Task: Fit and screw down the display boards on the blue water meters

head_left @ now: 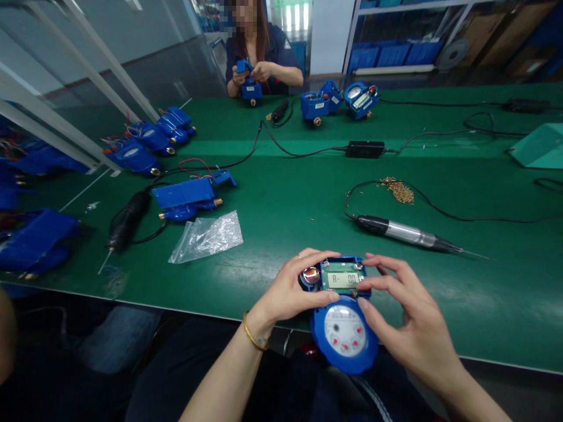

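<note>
A blue water meter point(319, 337) with a round white dial point(345, 331) juts over the table's near edge. Above the dial is its box, where a small screen point(343, 280) sits on a green circuit board. My left hand point(290, 287) clasps the box from the left, thumb along its lower edge and fingers over the top. From the right, my right hand point(409, 316) closes on the box, fingertips at the board's right side and thumb by its lower corner. Any small part under those fingertips is hidden. A gold bracelet point(255, 332) circles my left wrist.
An electric screwdriver point(411, 232) lies to the right, near a pile of brass screws point(401, 191). A plastic bag point(209, 234), another screwdriver point(128, 220) and several blue meters point(187, 196) are on the left. Across the table a person point(264, 58) handles another meter. Cables cross the tabletop.
</note>
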The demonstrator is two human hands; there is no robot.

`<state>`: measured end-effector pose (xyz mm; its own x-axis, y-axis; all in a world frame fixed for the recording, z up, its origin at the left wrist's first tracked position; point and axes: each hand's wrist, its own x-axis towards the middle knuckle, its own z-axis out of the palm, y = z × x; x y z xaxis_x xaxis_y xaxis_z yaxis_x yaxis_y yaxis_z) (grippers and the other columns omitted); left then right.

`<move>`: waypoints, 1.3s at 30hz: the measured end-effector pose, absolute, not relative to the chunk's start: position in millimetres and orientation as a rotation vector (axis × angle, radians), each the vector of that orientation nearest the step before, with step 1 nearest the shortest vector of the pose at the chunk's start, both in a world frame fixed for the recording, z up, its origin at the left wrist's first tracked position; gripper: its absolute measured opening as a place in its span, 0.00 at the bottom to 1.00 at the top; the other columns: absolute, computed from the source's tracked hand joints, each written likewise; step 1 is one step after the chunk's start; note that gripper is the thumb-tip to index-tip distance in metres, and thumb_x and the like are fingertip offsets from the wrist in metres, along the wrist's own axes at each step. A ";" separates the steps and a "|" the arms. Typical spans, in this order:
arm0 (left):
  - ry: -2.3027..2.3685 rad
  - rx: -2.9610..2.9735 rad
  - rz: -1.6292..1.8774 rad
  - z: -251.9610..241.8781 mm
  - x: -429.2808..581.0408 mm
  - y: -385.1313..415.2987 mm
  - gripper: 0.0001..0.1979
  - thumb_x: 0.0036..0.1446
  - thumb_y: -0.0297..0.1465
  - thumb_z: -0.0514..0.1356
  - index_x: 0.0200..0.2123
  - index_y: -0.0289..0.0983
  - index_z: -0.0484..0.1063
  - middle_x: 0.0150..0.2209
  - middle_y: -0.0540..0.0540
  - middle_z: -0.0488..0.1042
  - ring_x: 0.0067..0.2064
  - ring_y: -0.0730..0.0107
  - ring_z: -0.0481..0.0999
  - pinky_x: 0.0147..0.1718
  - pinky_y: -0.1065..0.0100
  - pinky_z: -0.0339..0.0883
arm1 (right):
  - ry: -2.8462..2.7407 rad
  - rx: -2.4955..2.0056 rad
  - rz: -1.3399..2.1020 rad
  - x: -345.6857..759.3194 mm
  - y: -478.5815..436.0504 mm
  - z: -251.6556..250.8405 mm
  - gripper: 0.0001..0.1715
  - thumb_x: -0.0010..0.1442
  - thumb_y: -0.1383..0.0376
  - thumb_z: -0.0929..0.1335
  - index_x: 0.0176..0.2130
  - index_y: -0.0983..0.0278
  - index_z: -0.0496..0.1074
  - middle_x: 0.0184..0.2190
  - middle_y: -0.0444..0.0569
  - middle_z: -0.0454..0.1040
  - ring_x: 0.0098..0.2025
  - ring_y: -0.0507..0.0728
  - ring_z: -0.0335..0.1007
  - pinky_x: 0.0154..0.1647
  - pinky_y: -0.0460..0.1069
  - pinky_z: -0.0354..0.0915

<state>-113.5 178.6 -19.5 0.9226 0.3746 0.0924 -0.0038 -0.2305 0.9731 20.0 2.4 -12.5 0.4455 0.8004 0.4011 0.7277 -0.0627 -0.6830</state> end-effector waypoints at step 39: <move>0.262 1.741 0.368 -24.8 -113.9 178.5 0.29 0.49 0.36 0.73 0.56 0.42 0.73 0.52 0.43 0.75 0.53 0.56 0.74 0.54 0.58 0.65 | -1.630 -1.909 -0.222 18.6 8.4 4.4 0.04 0.65 0.71 0.67 0.37 0.64 0.71 0.37 0.51 0.69 0.39 0.58 0.65 0.42 0.55 0.56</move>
